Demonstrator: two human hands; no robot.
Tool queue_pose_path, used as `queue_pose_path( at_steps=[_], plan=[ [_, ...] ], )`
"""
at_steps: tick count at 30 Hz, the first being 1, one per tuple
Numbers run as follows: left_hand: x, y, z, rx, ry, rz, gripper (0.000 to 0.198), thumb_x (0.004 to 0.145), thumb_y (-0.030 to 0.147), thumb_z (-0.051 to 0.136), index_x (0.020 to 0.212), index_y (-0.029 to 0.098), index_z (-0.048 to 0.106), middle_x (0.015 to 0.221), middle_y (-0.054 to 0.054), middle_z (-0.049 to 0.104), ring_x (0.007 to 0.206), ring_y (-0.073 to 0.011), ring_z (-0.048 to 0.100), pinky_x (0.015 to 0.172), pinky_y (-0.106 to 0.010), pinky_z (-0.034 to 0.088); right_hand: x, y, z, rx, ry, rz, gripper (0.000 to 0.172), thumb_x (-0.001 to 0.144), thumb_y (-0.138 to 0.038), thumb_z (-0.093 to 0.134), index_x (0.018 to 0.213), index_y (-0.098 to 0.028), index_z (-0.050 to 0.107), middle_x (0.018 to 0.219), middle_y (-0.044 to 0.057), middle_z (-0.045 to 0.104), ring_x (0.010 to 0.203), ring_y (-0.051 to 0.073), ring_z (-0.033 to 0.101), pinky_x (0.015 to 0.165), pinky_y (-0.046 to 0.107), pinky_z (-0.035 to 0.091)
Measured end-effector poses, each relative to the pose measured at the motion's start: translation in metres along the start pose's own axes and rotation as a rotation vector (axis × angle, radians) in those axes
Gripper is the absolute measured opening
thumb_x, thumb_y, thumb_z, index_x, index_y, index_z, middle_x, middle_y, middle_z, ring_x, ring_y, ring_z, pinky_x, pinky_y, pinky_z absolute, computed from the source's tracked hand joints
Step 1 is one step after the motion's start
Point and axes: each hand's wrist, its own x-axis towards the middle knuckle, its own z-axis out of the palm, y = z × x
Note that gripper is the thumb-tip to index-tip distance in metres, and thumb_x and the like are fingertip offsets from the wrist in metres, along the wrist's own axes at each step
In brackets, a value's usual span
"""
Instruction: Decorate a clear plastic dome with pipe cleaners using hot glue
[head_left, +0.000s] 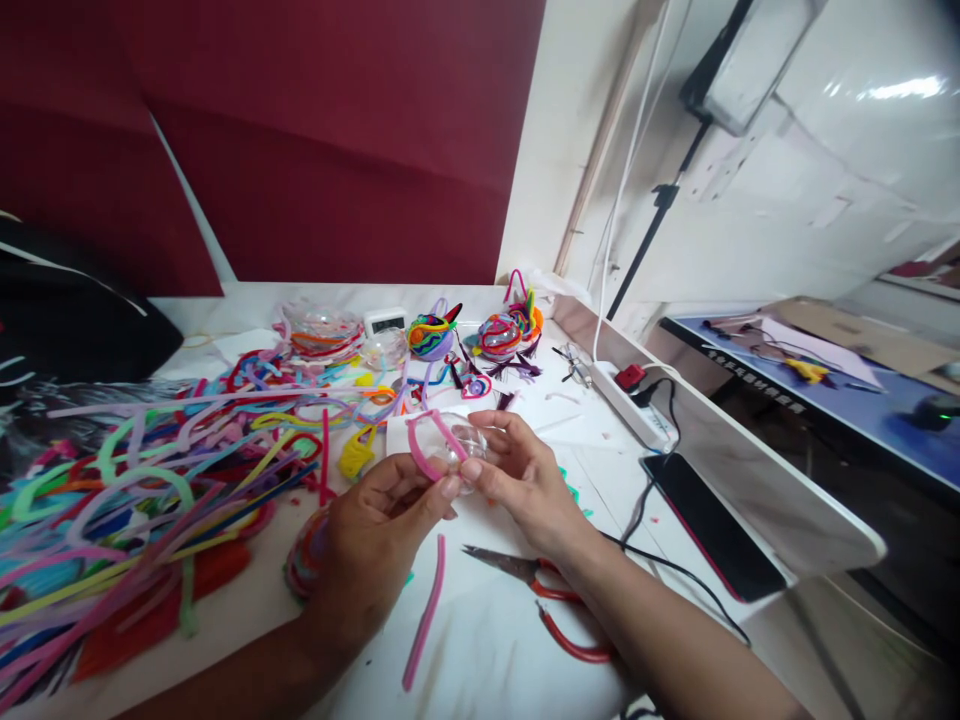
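A bent pink pipe cleaner (421, 452) is pinched between the thumb and fingers of my left hand (379, 525). My right hand (525, 480) grips a clear plastic ball (471, 440), its thumb pressing near the pink strip. The fingers partly hide the ball, so I cannot tell whether it is whole or half. Below my hands lies a short straight pink pipe cleaner (425, 615). Scissors with orange-red handles (574, 640) lie under my right forearm, blades pointing left. Behind my left hand, a ball wrapped in coloured strips (300, 555) is partly covered.
A tangle of colourful pipe cleaners (150, 480) fills the left side. Wrapped balls (499, 337) stand along the back beside a small white digital display (385, 322). To the right are a power strip (634, 405), a phone (712, 525) and cables.
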Motion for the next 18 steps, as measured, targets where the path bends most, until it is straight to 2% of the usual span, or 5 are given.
queue_pose_path(
  at_steps=[5, 10, 15, 18],
  plan=[
    [0.0019, -0.0026, 0.001, -0.045, -0.044, -0.035, 0.03, 0.065, 0.032, 0.085, 0.082, 0.015, 0.067, 0.077, -0.003, 0.077, 0.07, -0.0148, 0.071, 0.066, -0.022, 0.057, 0.0002, 0.0038, -0.0037, 0.029, 0.002, -0.031, 0.052, 0.064, -0.03, 0.089, 0.104, -0.024, 0.057, 0.104, 0.003, 0.067, 0.09, 0.017, 0.068, 0.073, 0.027, 0.054],
    [0.0031, 0.0005, 0.0028, -0.1, 0.007, -0.058, 0.054, 0.057, 0.028, 0.089, 0.095, 0.019, 0.052, 0.082, -0.003, 0.078, 0.07, -0.019, 0.074, 0.067, -0.029, 0.061, 0.0011, 0.0025, -0.007, 0.028, -0.006, -0.048, 0.055, 0.061, -0.029, 0.091, 0.104, -0.025, 0.056, 0.102, 0.003, 0.068, 0.088, 0.017, 0.068, 0.073, 0.028, 0.054],
    [0.0066, 0.0045, 0.0014, -0.043, 0.008, 0.023, 0.069, 0.055, 0.025, 0.089, 0.105, 0.024, 0.041, 0.089, 0.002, 0.07, 0.061, -0.0174, 0.071, 0.056, -0.03, 0.059, 0.002, 0.0, -0.0083, 0.054, -0.005, -0.039, 0.061, 0.056, -0.027, 0.093, 0.103, -0.025, 0.055, 0.099, 0.001, 0.067, 0.084, 0.015, 0.067, 0.074, 0.028, 0.054],
    [0.0093, 0.004, -0.0012, 0.092, 0.041, 0.128, 0.068, 0.056, 0.027, 0.087, 0.109, 0.024, 0.045, 0.093, 0.002, 0.062, 0.072, -0.0179, 0.069, 0.058, -0.028, 0.057, 0.001, -0.0029, -0.0079, 0.062, -0.007, -0.025, 0.062, 0.056, -0.026, 0.093, 0.104, -0.025, 0.053, 0.098, 0.0, 0.067, 0.082, 0.014, 0.067, 0.073, 0.027, 0.054]
  ],
)
